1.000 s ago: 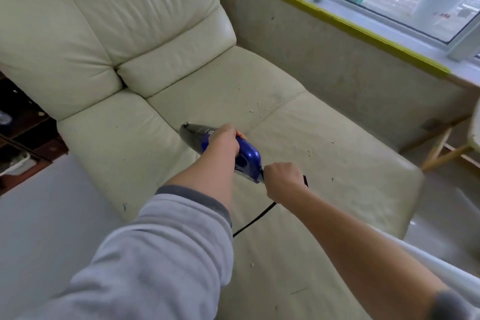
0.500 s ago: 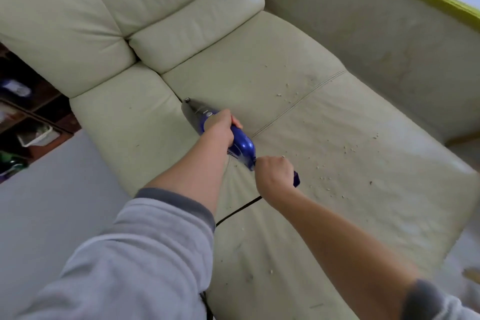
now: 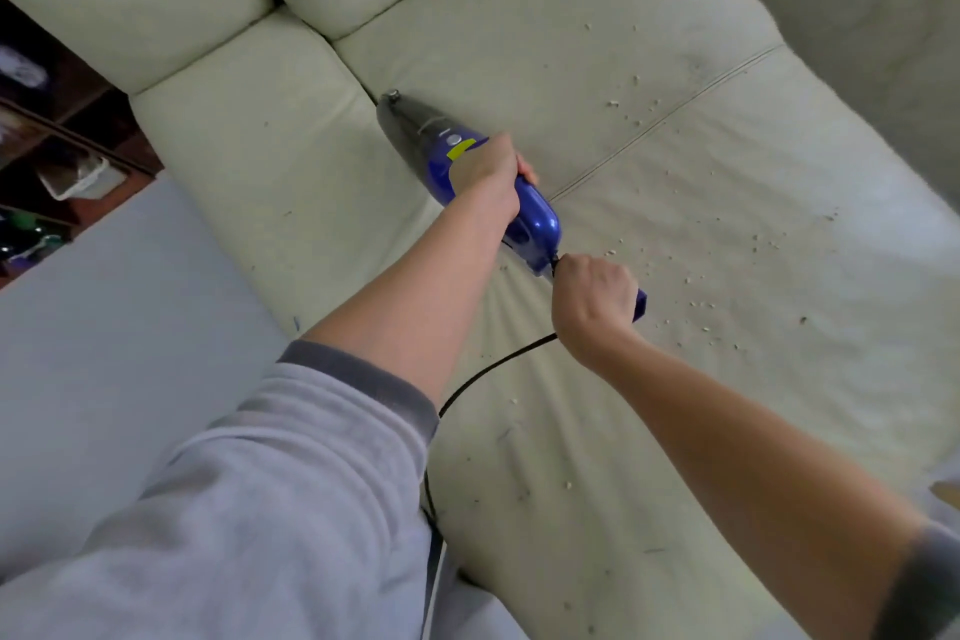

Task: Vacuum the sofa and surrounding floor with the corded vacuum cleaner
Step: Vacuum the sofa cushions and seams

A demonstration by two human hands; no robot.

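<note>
Both your hands grip the blue handheld vacuum cleaner (image 3: 467, 172): left hand (image 3: 488, 177) around its body, right hand (image 3: 592, 296) fisted on its rear handle. Its long axis points away from you, nozzle at the cream leather sofa (image 3: 519, 42) seam; the crumbs (image 3: 701, 276) lie right of the vacuum, nearer your right hand

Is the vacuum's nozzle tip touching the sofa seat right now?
Cannot tell. In the head view the vacuum's nozzle tip sits over the sofa seat by the cushion seam, but the downward angle shows neither contact nor gap.

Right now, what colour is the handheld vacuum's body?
Glossy blue body with a dark translucent grey nose; clearest in the head view.
</note>
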